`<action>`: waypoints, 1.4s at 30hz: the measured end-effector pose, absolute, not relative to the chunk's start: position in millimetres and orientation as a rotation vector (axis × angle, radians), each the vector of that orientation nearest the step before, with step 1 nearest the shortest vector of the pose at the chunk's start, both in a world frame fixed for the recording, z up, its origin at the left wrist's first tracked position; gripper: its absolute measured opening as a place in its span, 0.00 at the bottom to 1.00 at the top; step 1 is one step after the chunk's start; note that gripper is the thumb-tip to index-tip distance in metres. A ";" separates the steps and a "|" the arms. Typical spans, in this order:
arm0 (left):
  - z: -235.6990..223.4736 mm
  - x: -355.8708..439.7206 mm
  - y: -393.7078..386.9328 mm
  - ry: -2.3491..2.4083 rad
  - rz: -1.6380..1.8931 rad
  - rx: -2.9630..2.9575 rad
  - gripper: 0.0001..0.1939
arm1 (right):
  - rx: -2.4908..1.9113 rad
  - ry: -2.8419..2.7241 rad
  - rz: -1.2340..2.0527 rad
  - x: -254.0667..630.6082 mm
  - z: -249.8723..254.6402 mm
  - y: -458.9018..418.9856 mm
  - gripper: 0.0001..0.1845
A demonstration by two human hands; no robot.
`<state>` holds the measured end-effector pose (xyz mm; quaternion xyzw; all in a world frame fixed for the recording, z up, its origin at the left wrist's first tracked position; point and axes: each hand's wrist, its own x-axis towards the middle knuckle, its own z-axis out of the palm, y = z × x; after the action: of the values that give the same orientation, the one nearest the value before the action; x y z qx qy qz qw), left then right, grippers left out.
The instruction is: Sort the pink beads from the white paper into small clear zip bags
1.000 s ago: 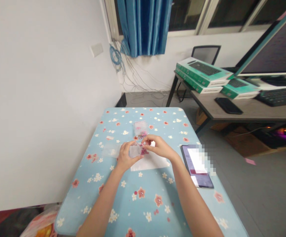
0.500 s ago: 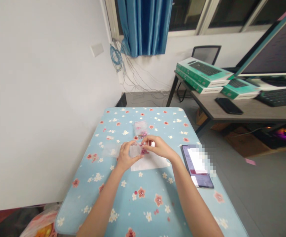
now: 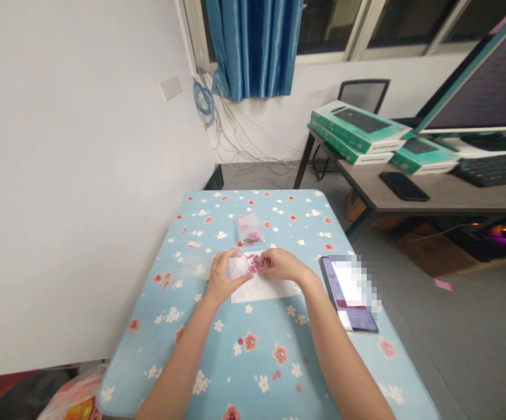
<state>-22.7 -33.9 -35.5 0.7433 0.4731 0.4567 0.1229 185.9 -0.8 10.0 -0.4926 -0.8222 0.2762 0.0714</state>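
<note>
My left hand (image 3: pixel 225 279) curls around a small clear plastic container (image 3: pixel 238 266), thumb at its near side and fingers at its far side. Just right of the container, pink beads (image 3: pixel 253 263) lie in a loose heap on a sheet of white paper (image 3: pixel 265 290). At the right edge of that heap is my right hand (image 3: pixel 280 265), fingertips pinched together low over the beads; whatever sits between them is too small to make out. Beyond the paper rests a clear zip bag (image 3: pixel 250 230) with more pink beads inside.
A flowered blue cloth covers the table (image 3: pixel 253 350). To the right lies a phone (image 3: pixel 350 294) with a lit screen. Another clear plastic piece (image 3: pixel 194 267) is left of my left hand. A desk (image 3: pixel 445 195) with keyboard boxes (image 3: pixel 362 129) stands at the far right.
My right hand has moved from beside the container's rim a little right and down to the beads, uncovering more of them. My left hand and the container have stayed in place.
</note>
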 end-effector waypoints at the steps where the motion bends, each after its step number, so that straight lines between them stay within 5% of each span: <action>1: -35.2 -22.7 -33.9 1.378 1.335 2.170 0.30 | -1.489 -2.487 0.816 185.2 8.7 -0.6 0.06; 42: -33.5 -23.5 -33.8 1.407 1.309 2.205 0.30 | -0.965 -2.002 1.153 163.1 39.8 -14.3 0.09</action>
<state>-23.5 -33.8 -33.5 0.7495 0.4783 0.4448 0.1082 163.1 -14.3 39.8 -0.3660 -0.7594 0.4371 0.3136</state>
